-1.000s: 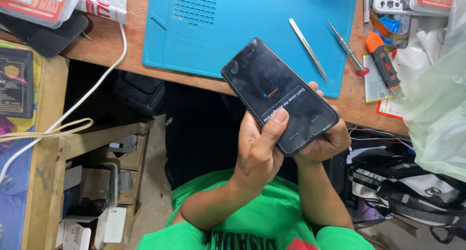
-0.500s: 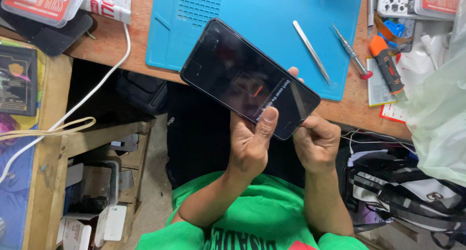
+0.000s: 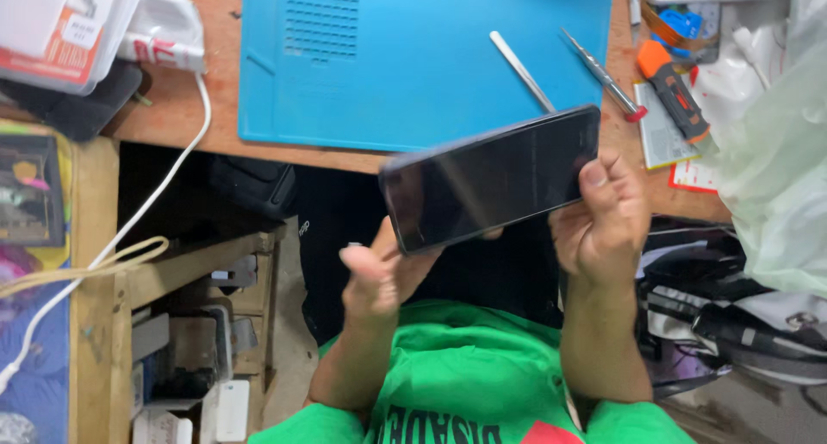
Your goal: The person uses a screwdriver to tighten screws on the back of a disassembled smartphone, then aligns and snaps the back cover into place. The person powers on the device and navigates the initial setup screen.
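A black smartphone (image 3: 491, 179) with a dark screen is held almost level above my lap, just in front of the wooden table's edge (image 3: 189, 121). My right hand (image 3: 603, 224) grips its right end, with the thumb on the top face. My left hand (image 3: 379, 276) is under the left end. Its fingers reach beneath the phone and its thumb sticks up, off the screen. I wear a green shirt (image 3: 465, 366).
A blue work mat (image 3: 413, 56) lies on the table with a flat metal pry tool (image 3: 521, 69), a thin screwdriver (image 3: 603, 86) and an orange-handled tool (image 3: 676, 91) at its right. A white cable (image 3: 172, 194) hangs at left. A plastic bag (image 3: 775, 151) and a black bag (image 3: 715, 306) sit at right.
The phone has turned from a steep diagonal to nearly level and its lit screen has gone dark. My right hand moved to its right end; my left thumb came off the screen.
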